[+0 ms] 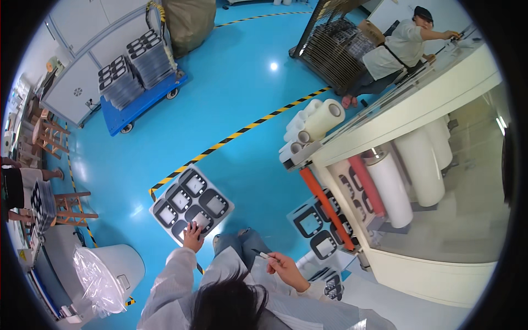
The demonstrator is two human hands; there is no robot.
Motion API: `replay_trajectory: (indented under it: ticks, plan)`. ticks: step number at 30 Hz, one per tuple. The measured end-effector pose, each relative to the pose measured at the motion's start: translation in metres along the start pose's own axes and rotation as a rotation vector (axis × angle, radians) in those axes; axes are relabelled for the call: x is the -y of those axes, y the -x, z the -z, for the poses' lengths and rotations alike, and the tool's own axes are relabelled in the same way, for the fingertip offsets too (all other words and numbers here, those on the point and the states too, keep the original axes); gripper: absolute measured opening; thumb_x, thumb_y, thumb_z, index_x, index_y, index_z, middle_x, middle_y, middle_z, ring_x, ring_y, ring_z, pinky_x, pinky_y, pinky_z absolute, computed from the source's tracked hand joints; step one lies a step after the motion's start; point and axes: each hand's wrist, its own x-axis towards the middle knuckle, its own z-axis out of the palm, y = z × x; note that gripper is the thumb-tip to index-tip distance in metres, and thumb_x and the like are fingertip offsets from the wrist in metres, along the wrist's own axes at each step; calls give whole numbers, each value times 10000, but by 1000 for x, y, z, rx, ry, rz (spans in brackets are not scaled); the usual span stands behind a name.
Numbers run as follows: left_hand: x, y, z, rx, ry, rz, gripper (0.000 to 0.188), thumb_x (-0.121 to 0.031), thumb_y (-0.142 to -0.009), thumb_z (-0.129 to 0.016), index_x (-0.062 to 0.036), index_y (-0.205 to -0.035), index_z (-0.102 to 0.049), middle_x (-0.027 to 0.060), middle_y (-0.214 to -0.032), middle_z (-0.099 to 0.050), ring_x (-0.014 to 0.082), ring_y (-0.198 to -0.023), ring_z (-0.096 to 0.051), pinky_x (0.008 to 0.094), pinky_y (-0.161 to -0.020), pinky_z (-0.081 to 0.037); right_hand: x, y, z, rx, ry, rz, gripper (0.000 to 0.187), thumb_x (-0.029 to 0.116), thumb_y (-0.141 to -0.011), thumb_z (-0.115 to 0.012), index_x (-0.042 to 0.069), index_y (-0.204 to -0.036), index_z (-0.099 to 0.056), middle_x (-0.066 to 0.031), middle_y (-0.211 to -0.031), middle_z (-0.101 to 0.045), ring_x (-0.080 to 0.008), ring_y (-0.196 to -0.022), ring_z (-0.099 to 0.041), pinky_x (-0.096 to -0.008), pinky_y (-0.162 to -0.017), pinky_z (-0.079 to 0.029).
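My left hand (192, 236) lies with fingers spread on the near edge of a pale sheet (159, 204) printed with several black rounded panels, each with a light window. The sheet is left of my knees, over the blue floor; what supports it is hidden. In front of my body on the right, my right hand (283, 270) is closed around a slim pen-like tool (265, 255), its dark thin end pointing left. Whether it is a knife or a pen I cannot tell. Another printed sheet (309, 221) sticks out from the machine at my right, beneath an orange-red roller (328, 209).
The cream machine (434, 275) with white and red rolls behind its window fills the right. White film rolls (316, 124) lie by its far end. A person (393, 49) sits beyond. A white bin (118, 269) stands left; a blue cart (140, 104) carries stacked sheets.
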Motion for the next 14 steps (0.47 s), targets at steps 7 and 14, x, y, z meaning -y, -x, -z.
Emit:
replay_trajectory:
  ticks: [7,14]
  plan:
    - [4,14,-8,505,-195,102,945,-191,-733,-676,-220,-1497,-121,58,-1552,-200,335,-1426,-186,619,-1088,-215,85,-8,17,-53,114,96,210,151,-999,-440,-11,-1098,-528,-49,-783,-619,-100,-706,-565,-233,-661,-467]
    - [38,-18,-36,597,-239,197,951,-344,-768,-719,-221,-1498,-121,22,-1570,-148,399,-1417,-166,673,-1074,-159,157,-66,2,-76,165,246,176,165,-992,-462,18,-1068,-524,-62,-802,-622,-120,-715,-588,-252,-670,-486]
